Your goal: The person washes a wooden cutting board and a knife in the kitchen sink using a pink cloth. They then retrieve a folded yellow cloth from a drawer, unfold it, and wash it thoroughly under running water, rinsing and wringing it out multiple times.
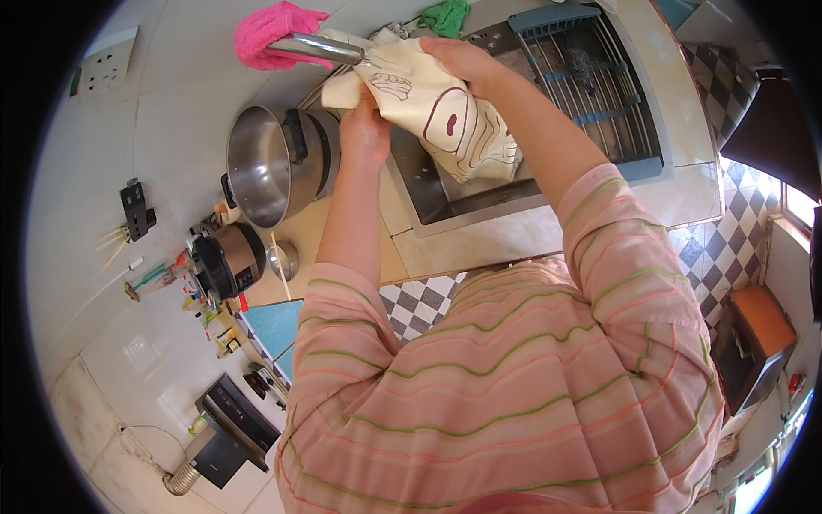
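Note:
A cream-coloured, printed sheet of flexible material, perhaps an apron (pixel 427 115), is bunched between my hands above a steel sink (pixel 437 193). My left hand (pixel 365 132) grips its left side from below, fingers partly hidden behind it. On its upper right edge, my right hand (pixel 459 61) is closed over the material. The metal faucet (pixel 321 48) reaches across to the material's top, with a pink cloth (pixel 279 35) draped over its far part. The lower folds of the material hang into the sink.
Left of the sink stand a large steel pot (pixel 260 167), an electric pressure cooker (pixel 228 262) and a small metal bowl (pixel 282 260). A drying rack (pixel 591 90) with a wire scourer (pixel 581 67) spans the sink's right part. A green cloth (pixel 444 18) lies behind the sink.

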The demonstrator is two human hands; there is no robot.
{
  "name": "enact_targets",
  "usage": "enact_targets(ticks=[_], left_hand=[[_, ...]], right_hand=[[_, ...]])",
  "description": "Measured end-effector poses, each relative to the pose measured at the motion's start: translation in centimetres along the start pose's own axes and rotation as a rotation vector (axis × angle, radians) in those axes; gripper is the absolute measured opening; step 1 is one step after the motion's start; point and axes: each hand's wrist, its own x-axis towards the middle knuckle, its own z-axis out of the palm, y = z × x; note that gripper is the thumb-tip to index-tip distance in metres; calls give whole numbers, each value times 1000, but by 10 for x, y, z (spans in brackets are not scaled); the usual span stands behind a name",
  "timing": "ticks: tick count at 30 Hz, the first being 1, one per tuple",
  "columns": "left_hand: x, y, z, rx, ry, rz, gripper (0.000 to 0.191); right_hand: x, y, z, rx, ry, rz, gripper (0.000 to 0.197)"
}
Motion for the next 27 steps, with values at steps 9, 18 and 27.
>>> enact_targets(ticks=[9, 18, 27], left_hand=[[-25, 46, -8, 539, 151, 470, 33], [-22, 63, 24, 76, 156, 132, 45], [-21, 66, -40, 892, 263, 496, 50]], right_hand=[[8, 3, -50, -372, 149, -167, 41], [-10, 37, 4, -842, 301, -380, 67], [-1, 38, -43, -218, 274, -50, 27]])
